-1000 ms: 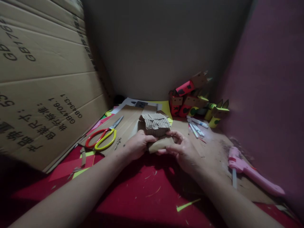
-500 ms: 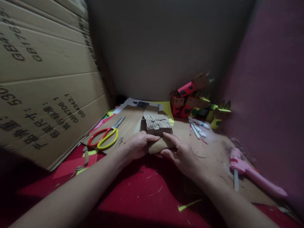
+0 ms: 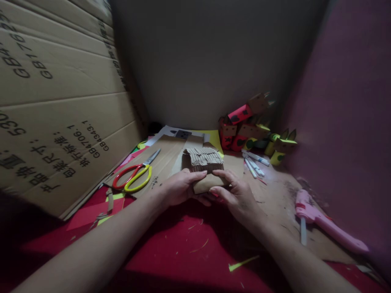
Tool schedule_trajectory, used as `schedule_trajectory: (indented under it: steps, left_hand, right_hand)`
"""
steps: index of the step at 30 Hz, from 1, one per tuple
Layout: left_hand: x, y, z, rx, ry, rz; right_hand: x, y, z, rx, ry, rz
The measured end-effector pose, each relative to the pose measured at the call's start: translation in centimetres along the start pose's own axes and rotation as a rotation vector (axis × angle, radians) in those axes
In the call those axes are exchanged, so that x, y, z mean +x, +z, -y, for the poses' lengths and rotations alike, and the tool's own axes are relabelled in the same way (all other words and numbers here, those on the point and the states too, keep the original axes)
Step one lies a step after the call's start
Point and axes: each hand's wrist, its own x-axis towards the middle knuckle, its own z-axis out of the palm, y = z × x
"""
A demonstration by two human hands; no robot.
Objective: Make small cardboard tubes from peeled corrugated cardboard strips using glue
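Both hands are on the small cardboard piece (image 3: 210, 185), front and centre, just above the red cloth (image 3: 171, 252)! The left hand (image 3: 181, 186) pinches its left end, thumb laid along the upper edge, fingers tucked underneath. Over on the other end, the right hand (image 3: 240, 195) grips too, index finger bent over the top and thumb against the near face; how its remaining fingers sit, I cannot tell. Right behind the thumbs rises a ridged corrugated section (image 3: 204, 158), its top rough and torn-looking; whether it is joined to the smooth part is hidden. Off to the left, scissors (image 3: 134, 178) with one red and one yellow handle lie on flat cardboard (image 3: 166, 152). Across to the right, white markers (image 3: 254, 166) lie in a loose bunch, and nearer us rests the pink glue gun (image 3: 325, 226), glue stick poking out. Behind the markers, red and yellow paper figures (image 3: 240, 114) pile up by the wall.
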Motion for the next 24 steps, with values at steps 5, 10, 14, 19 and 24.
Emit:
schedule_trajectory:
  steps: [5, 10, 14, 19, 24]
  left_hand:
    - [0.16, 0.04, 0.25, -0.012, 0.083, -0.02]
    - [0.19, -0.06, 0.33, 0.003, 0.006, -0.013]
    - [0.08, 0.08, 0.27, 0.043, 0.013, -0.018]
    - [0.01, 0.6, 0.25, 0.072, 0.022, 0.029]
    - [0.26, 0.48, 0.42, 0.026, 0.041, 0.0]
  right_hand:
    - [0.05, 0.02, -0.17, 0.038, 0.051, 0.02]
    - [0.01, 0.08, 0.05, 0.012, 0.055, -0.015]
    - [-0.01, 0.07, 0.2, -0.087, 0.014, -0.075]
    - [0.15, -0.12, -0.11, -0.027, 0.137, -0.105]
    - [0.24, -0.21, -0.29, -0.002, 0.158, -0.154]
